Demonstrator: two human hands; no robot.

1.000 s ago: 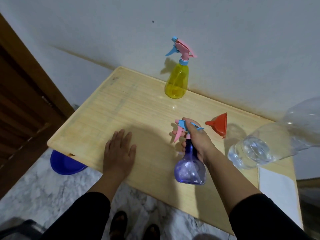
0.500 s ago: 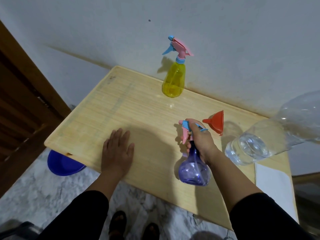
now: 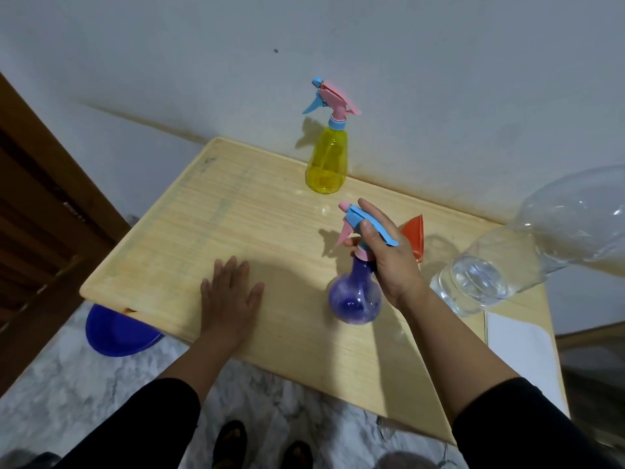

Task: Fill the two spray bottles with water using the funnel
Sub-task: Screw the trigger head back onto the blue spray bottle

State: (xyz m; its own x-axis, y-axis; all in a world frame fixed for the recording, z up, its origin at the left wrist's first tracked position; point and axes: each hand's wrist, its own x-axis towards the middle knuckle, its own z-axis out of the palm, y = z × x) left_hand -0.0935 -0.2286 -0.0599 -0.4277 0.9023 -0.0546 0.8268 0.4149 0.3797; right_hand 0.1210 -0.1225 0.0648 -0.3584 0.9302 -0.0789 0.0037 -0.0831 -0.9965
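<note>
My right hand (image 3: 392,262) is wrapped around the neck and spray head of the purple spray bottle (image 3: 355,297), fingers curled over the blue and pink trigger head (image 3: 358,221), thumb tucked on the near side of the neck; the round purple body sits low beneath my palm, near the front half of the wooden table (image 3: 236,211), and I cannot tell whether its base is touching the wood or just off it. My left hand (image 3: 230,296) lies flat on the table near the front edge, fingers straight and slightly spread, holding nothing. Just behind my right hand the orange funnel (image 3: 414,238) lies on its side on the table, partly hidden by my knuckles. Farther back, close to the wall (image 3: 439,79), the yellow spray bottle (image 3: 326,160) stands upright with its pink and blue trigger head screwed on, nozzle pointing left. To my right a large clear plastic water bottle (image 3: 500,275) leans across the right edge of the view, with water showing in its lower part. A white sheet (image 3: 521,360) lies at the table's right front corner. Below the table's left front corner a blue basin (image 3: 115,336) sits on the marbled floor (image 3: 67,384), and my sandalled feet (image 3: 263,445) show under the front edge
</note>
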